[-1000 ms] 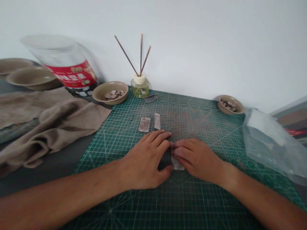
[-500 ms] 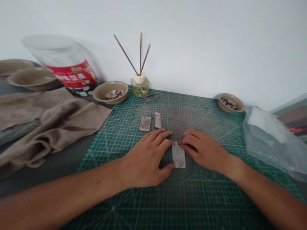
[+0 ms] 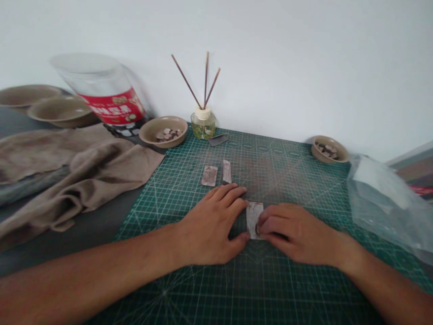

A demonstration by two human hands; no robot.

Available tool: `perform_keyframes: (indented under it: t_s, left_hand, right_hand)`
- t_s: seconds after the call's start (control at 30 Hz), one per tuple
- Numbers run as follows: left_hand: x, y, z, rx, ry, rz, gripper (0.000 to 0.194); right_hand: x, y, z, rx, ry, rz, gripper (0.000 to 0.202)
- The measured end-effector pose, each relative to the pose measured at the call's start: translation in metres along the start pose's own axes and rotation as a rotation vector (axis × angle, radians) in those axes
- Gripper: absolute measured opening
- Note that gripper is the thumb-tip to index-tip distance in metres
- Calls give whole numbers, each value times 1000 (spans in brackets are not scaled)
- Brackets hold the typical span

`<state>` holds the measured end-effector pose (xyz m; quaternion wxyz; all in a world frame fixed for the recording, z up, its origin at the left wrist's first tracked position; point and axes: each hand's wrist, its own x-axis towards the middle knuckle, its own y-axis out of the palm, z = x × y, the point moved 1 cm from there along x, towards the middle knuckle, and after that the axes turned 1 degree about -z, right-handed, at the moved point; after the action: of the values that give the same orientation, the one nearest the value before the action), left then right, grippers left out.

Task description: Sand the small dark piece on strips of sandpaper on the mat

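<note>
On the green cutting mat (image 3: 199, 289) lies a pale grey, dusty rectangle (image 3: 252, 216) that looks like a strip of sandpaper. My left hand (image 3: 211, 225) rests flat with its fingers spread; index finger and thumb touch the strip's left edge. Over the strip's right side, my right hand (image 3: 291, 230) is closed in a pinch on a small dark-edged piece (image 3: 258, 229), mostly hidden by the fingertips. Beyond my left hand lie a brownish rectangle (image 3: 209, 175) and a narrower strip (image 3: 227, 171), both dusty.
Small chips fill part of a left bowl (image 3: 145, 134) and a right bowl (image 3: 314, 151). A reed diffuser (image 3: 203, 124) stands near a dark folded scrap (image 3: 218, 139). Brown cloth (image 3: 101, 180), a large jar (image 3: 115, 108) and more bowls (image 3: 61, 115) occupy the left; a plastic bag (image 3: 382, 198) the right.
My right hand has slid toward me along the sandpaper-like strip, from its far end to near its close end. My left hand stays at its edge. The whole view has shifted slightly.
</note>
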<state>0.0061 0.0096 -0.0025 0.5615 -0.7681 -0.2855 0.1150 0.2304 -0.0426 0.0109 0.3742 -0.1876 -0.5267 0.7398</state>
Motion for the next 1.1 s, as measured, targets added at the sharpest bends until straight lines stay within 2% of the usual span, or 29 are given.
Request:
perform_keyframes:
  t_s: [0.1,0.2,0.27,0.37,0.57,0.73,0.83,0.93,1.0,1.1]
  left_hand:
    - [0,0,0,3,-3,15,55]
    - [0,0,0,14,-7,15,56]
    - [1,-1,0,17,-5,12,56]
    - [1,-1,-1,10,5,13,54]
    - [0,-2,-1,22,10,20,60]
    - [1,-3,-4,9,7,19,58]
    - [2,-3,-4,5,5,12,54]
    - [1,-3,-4,8,0,5,56]
    - [1,-3,-4,5,-2,4,58]
    - [1,-2,-5,-4,3,6,57]
  right_hand:
    - [3,5,2,-37,-39,-41,9]
    - [8,3,-6,-93,41,-117,9]
    - [7,0,-10,-80,50,-104,9]
    - [5,1,-6,-31,-11,-38,8]
    - [9,6,-3,-101,37,-118,10]
    - [5,5,0,-34,-31,-19,8]
    - [7,8,1,-50,-40,-68,10]
    - [8,6,-2,-100,32,-104,11]
    - [6,3,-2,-69,39,-56,11]
    - [4,4,1,-19,-31,-8,10]
